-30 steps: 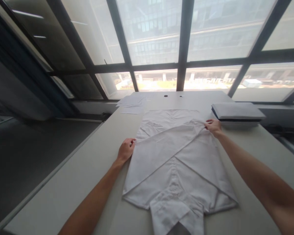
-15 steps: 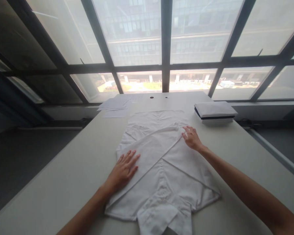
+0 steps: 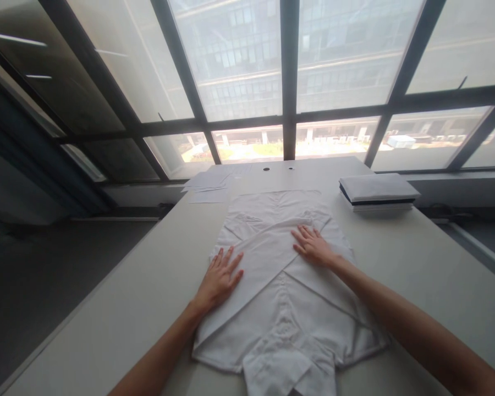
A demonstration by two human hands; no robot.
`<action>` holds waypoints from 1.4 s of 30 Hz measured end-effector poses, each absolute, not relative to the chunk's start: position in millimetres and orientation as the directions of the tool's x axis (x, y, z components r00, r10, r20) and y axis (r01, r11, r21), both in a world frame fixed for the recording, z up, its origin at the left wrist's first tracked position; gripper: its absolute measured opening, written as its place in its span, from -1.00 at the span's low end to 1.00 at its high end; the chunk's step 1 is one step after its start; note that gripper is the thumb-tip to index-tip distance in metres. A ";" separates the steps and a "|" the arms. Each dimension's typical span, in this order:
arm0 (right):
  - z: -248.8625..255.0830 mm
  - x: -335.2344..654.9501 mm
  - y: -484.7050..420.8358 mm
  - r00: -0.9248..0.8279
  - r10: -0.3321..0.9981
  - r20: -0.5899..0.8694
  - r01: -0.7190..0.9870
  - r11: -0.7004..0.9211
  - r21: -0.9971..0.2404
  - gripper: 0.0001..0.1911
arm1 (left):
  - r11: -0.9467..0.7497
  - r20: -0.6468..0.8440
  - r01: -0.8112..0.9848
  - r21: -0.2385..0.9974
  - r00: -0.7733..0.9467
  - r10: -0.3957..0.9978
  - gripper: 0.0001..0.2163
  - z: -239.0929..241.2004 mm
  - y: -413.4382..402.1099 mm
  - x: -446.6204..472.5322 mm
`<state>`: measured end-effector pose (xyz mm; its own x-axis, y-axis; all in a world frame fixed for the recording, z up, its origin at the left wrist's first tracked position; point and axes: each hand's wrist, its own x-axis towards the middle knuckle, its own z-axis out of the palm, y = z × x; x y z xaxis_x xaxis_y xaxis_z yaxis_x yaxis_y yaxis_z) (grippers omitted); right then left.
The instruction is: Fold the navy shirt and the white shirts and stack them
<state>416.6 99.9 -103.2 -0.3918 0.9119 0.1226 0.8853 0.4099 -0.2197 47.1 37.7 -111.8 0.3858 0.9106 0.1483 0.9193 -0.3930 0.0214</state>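
Note:
A white shirt (image 3: 284, 308) lies flat on the long pale table (image 3: 416, 264), collar toward me, with both sleeves folded across its back so that they cross. My left hand (image 3: 220, 276) rests flat on the shirt's left edge, fingers spread. My right hand (image 3: 313, 246) lies flat near the middle, on the crossed sleeves, fingers stretched out. Neither hand holds anything.
A stack of folded cloth, white over a dark layer (image 3: 377, 191), sits at the table's far right. Loose white sheets (image 3: 208, 184) lie at the far left corner. Two round holes (image 3: 266, 169) mark the far end. Large windows rise behind the table.
Both hands let go of the sleeve edges they pinched a second ago and now lie flat on the shirt; my right hand slid inward toward the middle.

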 end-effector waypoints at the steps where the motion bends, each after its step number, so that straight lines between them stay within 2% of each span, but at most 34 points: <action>1: -99.6 406.8 96.8 -0.375 0.915 0.148 0.890 0.400 -0.219 -0.37 | -0.392 0.147 0.920 0.018 0.385 0.911 -0.48 -112.5 37.5 46.3; 3: -91.1 377.0 89.6 -0.394 0.897 0.202 0.872 0.434 -0.225 -0.36 | -0.398 0.141 0.917 0.007 0.393 0.909 -0.48 -113.2 37.5 45.6; 6: -82.7 323.3 83.2 -0.575 0.767 0.286 0.721 0.640 -0.267 -0.35 | -0.414 0.148 0.910 -0.014 0.411 0.900 -0.48 -113.8 38.7 45.6; 9: -86.1 294.7 92.1 -0.672 0.701 0.237 0.654 0.713 -0.254 -0.32 | -0.416 0.162 0.909 -0.032 0.415 0.895 -0.48 -114.6 39.1 45.5; 13: -100.0 327.5 126.3 -0.596 0.793 0.127 0.761 0.609 -0.225 -0.32 | -0.413 0.181 0.910 -0.028 0.411 0.894 -0.49 -115.5 37.5 45.3; 20: -108.7 452.9 177.6 -0.242 0.969 0.046 0.956 0.246 -0.161 -0.35 | -0.395 0.142 0.918 0.047 0.385 0.912 -0.48 -112.1 39.1 46.7; 24: -117.8 474.3 184.5 -0.203 0.979 0.030 0.966 0.205 -0.155 -0.34 | -0.401 0.069 0.911 0.094 0.396 0.916 -0.49 -96.9 33.3 51.9; 29: -126.8 471.5 186.8 -0.198 0.980 0.024 0.969 0.199 -0.148 -0.32 | -0.611 -0.036 0.782 0.122 0.619 0.784 -0.49 -83.4 -11.7 49.4; 32: -129.5 473.3 187.9 -0.194 0.981 0.025 0.971 0.196 -0.135 -0.32 | -0.642 -0.072 0.757 0.123 0.652 0.755 -0.46 -84.0 -43.7 36.7; 38: -118.8 468.4 182.4 -0.160 0.987 0.032 0.975 0.163 -0.149 -0.31 | -0.641 -0.064 0.756 0.133 0.652 0.755 -0.46 -79.9 -61.3 22.6; 42: -102.6 446.0 155.9 -0.066 0.983 0.173 0.979 0.098 -0.179 -0.31 | -0.583 0.062 0.805 0.110 0.580 0.812 -0.48 -69.7 -36.4 31.5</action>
